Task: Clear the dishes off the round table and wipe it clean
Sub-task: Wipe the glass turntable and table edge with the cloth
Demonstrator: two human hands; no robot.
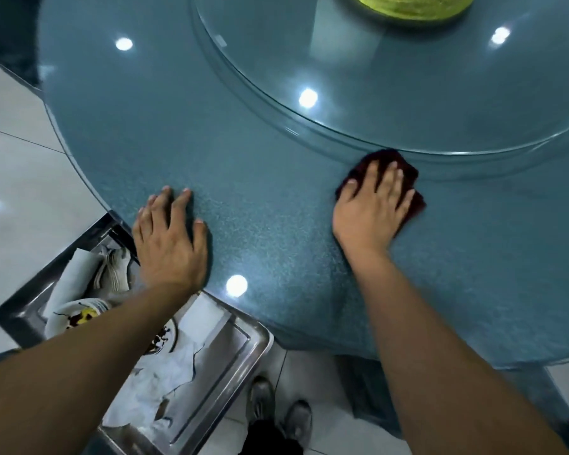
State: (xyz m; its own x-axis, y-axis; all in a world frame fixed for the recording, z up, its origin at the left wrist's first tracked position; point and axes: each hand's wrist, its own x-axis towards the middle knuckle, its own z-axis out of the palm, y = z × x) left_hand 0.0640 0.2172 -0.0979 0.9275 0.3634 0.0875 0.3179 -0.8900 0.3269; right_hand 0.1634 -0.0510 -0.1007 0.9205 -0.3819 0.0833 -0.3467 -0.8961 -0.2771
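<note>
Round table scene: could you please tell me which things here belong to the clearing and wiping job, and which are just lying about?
Part of the job:
- round table
- dark red cloth, pressed flat under the right hand
- left hand, resting flat on the table
- dirty plates and crumpled napkins in the steel cart tray

Just there:
- glass turntable
- yellow-green centrepiece
- the person's shoes

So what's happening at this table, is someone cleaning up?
Yes. A person is wiping the round table. The right hand presses a dark red cloth flat on the tabletop, right by the edge of the glass turntable. The left hand rests open on the table near its rim. Dirty plates and crumpled napkins already sit in metal trays beside the table.
</note>
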